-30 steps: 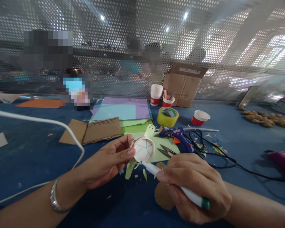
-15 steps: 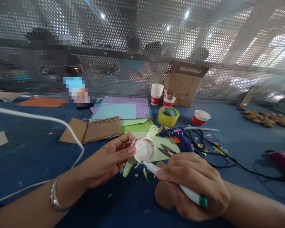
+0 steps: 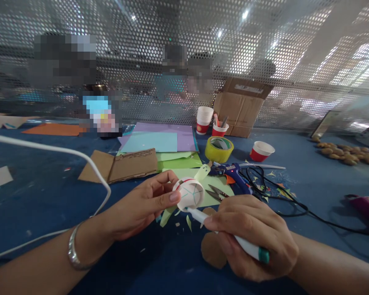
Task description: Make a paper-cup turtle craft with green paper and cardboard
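My left hand (image 3: 147, 203) grips a short, cut-down paper cup (image 3: 192, 196) between thumb and fingers. Blue-green lines cross its white bottom, which is tilted towards me, and red shows on its side. A pale green paper head (image 3: 202, 172) with a drawn face stands out at the cup's upper edge; a pale green strip (image 3: 167, 216) hangs below. In my right hand (image 3: 252, 237) is a white marker (image 3: 198, 215) with a green end, its tip at the cup's lower rim. Small scissors (image 3: 217, 192) lie behind, beside a brown cardboard piece (image 3: 213, 250) nearer me.
A blue glue gun (image 3: 238, 178) with a black cable, yellow tape (image 3: 219, 149) and a red-and-white cup (image 3: 262, 151) lie beyond my hands. Folded cardboard (image 3: 132, 166) and coloured paper (image 3: 150, 141) are at back left. A white cable (image 3: 64, 150) arches over the left side.
The cup has tilted slightly in my left hand, so more of its side shows. The marker tip has stayed close to its lower rim.
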Motion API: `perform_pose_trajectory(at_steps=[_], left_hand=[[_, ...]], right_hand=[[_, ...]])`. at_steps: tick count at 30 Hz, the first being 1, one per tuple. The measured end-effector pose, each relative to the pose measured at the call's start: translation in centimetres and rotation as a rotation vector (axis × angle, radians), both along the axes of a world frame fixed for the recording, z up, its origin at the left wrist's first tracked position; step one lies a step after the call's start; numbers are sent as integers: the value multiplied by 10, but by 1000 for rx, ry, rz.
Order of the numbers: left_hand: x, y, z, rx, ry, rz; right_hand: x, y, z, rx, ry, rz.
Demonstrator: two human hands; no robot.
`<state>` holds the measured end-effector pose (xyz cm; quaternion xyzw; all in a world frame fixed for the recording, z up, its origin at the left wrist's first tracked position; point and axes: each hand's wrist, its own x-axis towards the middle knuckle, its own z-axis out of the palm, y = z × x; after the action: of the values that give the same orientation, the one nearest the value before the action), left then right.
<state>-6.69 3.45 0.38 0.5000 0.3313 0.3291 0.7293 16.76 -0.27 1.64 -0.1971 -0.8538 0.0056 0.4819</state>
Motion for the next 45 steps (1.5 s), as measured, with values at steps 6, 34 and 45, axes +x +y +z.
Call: perform_pose_trajectory(at_steps=[6,34,45], left_hand=[[-1,-2,0,15,28,-1],[2,-3,6,-27,-9,10],[2,-2,2,-2,-1,-37]], right_hand=[[3,2,5,4,7,-36],[2,-2,8,74,-11,-130],[-2,-1,6,56,4,-81]])
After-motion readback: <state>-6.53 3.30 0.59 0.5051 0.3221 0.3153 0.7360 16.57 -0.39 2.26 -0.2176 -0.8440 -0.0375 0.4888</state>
